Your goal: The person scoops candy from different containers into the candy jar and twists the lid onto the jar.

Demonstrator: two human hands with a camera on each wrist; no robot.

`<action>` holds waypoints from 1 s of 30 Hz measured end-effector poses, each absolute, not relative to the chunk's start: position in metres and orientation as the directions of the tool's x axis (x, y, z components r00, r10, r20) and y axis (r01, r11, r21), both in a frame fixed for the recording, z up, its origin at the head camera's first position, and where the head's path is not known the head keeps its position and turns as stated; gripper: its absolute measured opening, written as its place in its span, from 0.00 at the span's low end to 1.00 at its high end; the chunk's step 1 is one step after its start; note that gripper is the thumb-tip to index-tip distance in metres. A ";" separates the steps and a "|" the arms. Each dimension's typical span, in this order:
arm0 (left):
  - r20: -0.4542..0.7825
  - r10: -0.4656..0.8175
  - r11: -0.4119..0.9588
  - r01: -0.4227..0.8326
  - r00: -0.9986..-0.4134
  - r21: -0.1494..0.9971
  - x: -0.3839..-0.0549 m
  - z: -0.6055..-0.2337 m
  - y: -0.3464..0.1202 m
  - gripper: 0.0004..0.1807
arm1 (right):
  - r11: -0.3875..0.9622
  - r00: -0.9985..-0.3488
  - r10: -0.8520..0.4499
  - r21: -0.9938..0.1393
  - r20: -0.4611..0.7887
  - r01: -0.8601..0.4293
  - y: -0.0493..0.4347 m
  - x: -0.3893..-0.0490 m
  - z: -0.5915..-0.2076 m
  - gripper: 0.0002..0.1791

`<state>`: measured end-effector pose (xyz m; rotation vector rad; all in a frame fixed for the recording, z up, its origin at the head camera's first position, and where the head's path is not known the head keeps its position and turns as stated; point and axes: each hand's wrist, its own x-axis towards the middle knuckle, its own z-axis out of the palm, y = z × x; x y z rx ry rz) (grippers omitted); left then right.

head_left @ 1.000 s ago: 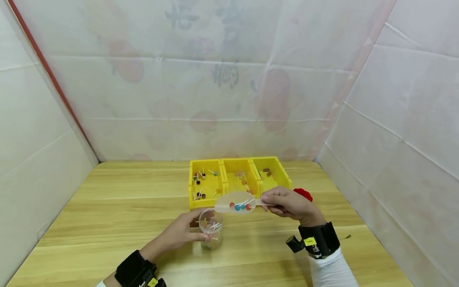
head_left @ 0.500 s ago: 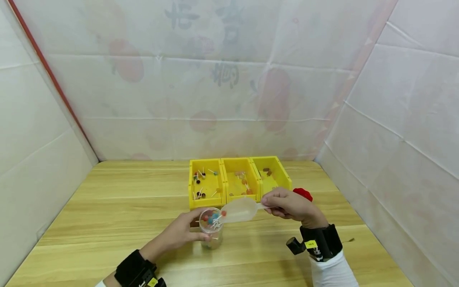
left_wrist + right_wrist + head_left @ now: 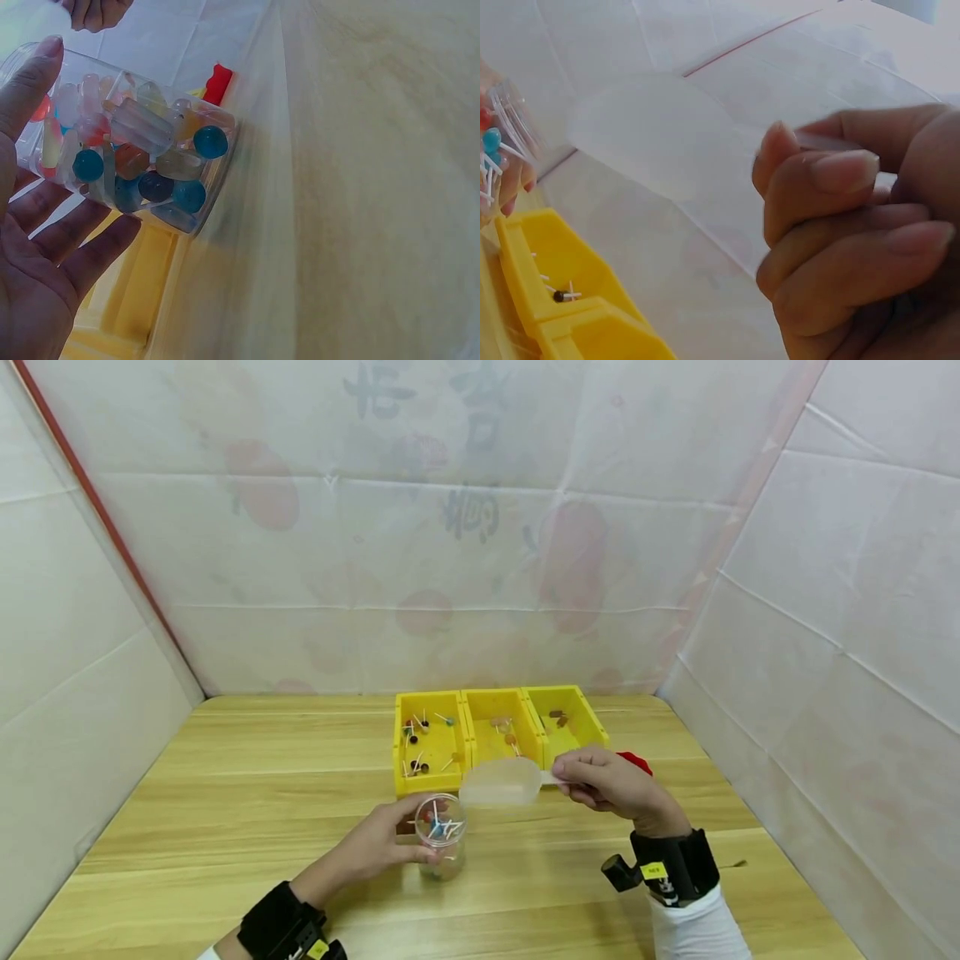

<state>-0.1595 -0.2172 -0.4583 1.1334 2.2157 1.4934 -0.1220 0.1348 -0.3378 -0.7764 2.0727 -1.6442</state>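
My left hand grips a clear plastic jar that stands upright on the table, thumb on one side and fingers on the other. Colourful candies fill much of it, and lollipops with white sticks lie at the top. My right hand holds a translucent white scoop by its handle, fingers curled round it. The scoop is level, its tip just right of the jar's rim, and no candy shows in it. In the right wrist view the scoop looks pale and bare against the wall.
Behind the hands stand three joined yellow bins. Lollipops lie in the left one, a few candies in the middle, brown pieces in the right. A red object sits behind my right hand. White sheets wall the wooden table.
The lollipops in the scoop have tipped into the jar, and the scoop has levelled and risen slightly away from the rim. My left hand and the jar have stayed in place.
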 end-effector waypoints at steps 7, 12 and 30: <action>0.222 0.717 0.167 0.471 -0.661 0.866 -0.160 -0.458 -0.219 0.39 | 0.141 -0.849 -0.524 -0.976 0.070 -0.167 0.137 -0.130 -0.346 0.19; 0.224 0.712 0.189 0.489 -0.666 0.852 -0.160 -0.459 -0.218 0.39 | 0.128 -0.902 -0.423 -0.981 0.079 -0.146 0.135 -0.139 -0.356 0.19; 0.216 0.717 0.188 0.483 -0.662 0.855 -0.160 -0.458 -0.216 0.40 | 0.092 -0.976 -0.156 -0.986 -0.151 0.138 0.110 -0.172 -0.417 0.24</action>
